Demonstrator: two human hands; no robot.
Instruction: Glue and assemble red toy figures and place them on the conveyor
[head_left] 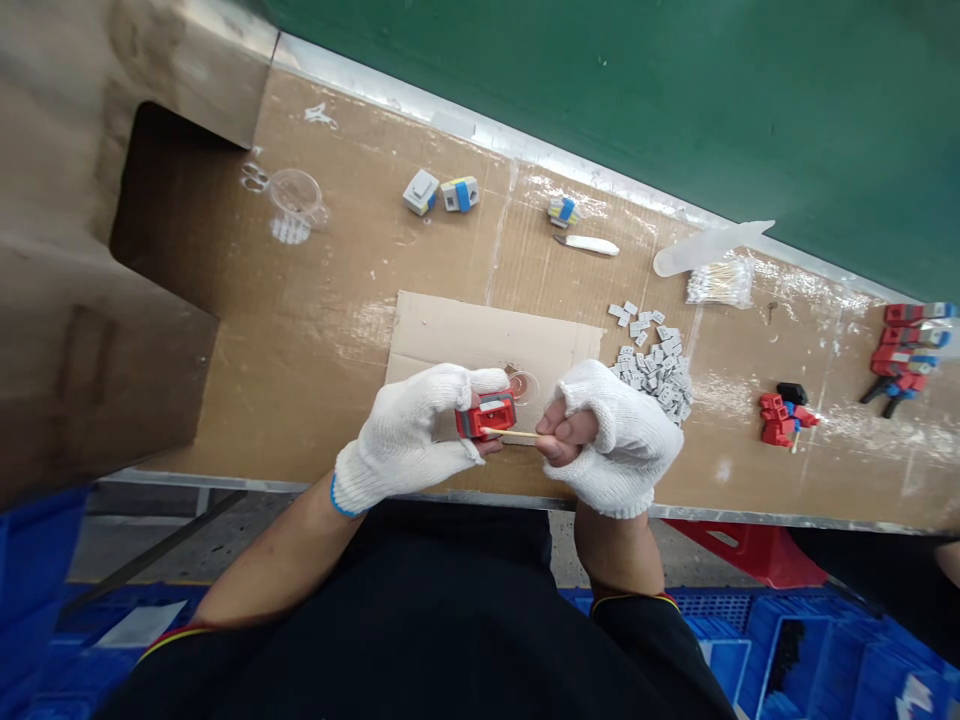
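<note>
Your left hand (pixel 416 425) grips the red block (pixel 495 416) above the near part of the card (pixel 442 330) on the bench (pixel 360 265). Your right hand (pixel 619 440) pinches the swab (pixel 514 433), its tip at the block's near side. Hold the block still and move the swab softly, so the tip doesn't snag.

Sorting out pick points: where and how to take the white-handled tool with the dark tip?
Likely by the white handle, from the near right: it's elongated and lies flat, the dark tip points left, and a blue-banded block lies on its far side.
</note>
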